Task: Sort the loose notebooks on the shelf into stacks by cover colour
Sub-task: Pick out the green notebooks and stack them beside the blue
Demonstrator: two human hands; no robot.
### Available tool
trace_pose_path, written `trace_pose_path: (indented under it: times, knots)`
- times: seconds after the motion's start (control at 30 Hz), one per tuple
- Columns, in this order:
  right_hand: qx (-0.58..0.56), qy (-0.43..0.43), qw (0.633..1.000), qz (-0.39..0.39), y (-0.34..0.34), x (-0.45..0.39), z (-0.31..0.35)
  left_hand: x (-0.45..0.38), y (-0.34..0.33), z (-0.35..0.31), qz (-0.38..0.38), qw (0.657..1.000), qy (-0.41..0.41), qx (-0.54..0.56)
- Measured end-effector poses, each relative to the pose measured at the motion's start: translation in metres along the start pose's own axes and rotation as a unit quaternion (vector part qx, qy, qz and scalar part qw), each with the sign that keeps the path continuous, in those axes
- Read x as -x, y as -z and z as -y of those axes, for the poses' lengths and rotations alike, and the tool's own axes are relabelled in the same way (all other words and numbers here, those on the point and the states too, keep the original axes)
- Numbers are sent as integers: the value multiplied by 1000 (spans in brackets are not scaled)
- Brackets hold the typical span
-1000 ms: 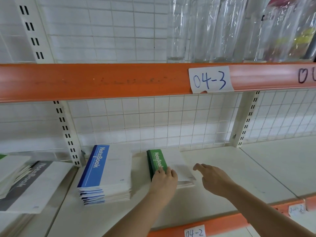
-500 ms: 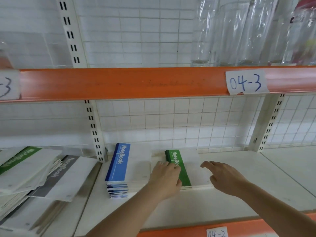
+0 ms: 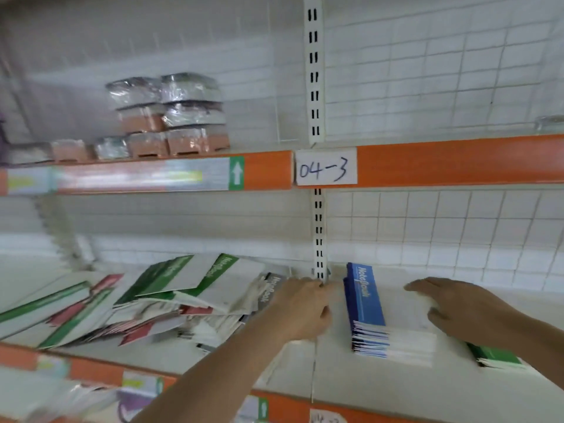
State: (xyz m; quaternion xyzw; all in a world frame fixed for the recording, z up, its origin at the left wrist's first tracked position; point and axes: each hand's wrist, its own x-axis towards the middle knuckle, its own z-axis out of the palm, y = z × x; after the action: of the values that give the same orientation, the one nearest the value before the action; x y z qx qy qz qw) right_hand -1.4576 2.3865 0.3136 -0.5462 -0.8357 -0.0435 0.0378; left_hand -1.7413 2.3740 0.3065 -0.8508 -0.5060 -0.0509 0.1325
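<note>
A loose heap of notebooks [image 3: 158, 303] with green, red and grey cover strips lies on the left part of the shelf. A neat stack of blue notebooks [image 3: 375, 319] stands right of the upright post, and the corner of a green stack [image 3: 494, 358] shows under my right forearm. My left hand [image 3: 300, 312] hovers between the heap and the blue stack, beside a grey notebook [image 3: 270, 290], fingers loosely curled and holding nothing. Over the blue stack's white side my right hand [image 3: 457, 306] floats with its fingers spread. The frame is blurred by motion.
The white slotted post [image 3: 317, 233] divides the shelf bays, with wire grid behind. The orange rail [image 3: 442, 160] above carries a paper label reading 04-3. Wrapped packs [image 3: 171, 117] sit on the upper shelf at left. An orange front rail [image 3: 91, 370] edges the notebook shelf.
The view has swung left, bringing the loose heap into sight. My left hand has left the green stack and moved left past the blue stack; my right hand followed over the blue stack.
</note>
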Motion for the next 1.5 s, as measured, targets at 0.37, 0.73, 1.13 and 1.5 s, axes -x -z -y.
trace_pose_path:
  times: [0.37,0.73,1.13,1.5]
  knots:
    - [-9,36,999,-19,-4,-84,160,102,1,159,36,996,58,-60]
    - [-33,69,997,-3,-14,-137,288,161,-13,274,87,990,97,-55]
    - [-14,80,995,54,-41,-186,351,170,-48,311,114,988,108,-4]
    - [-98,57,987,111,-43,-191,354,174,-46,309,73,989,127,13]
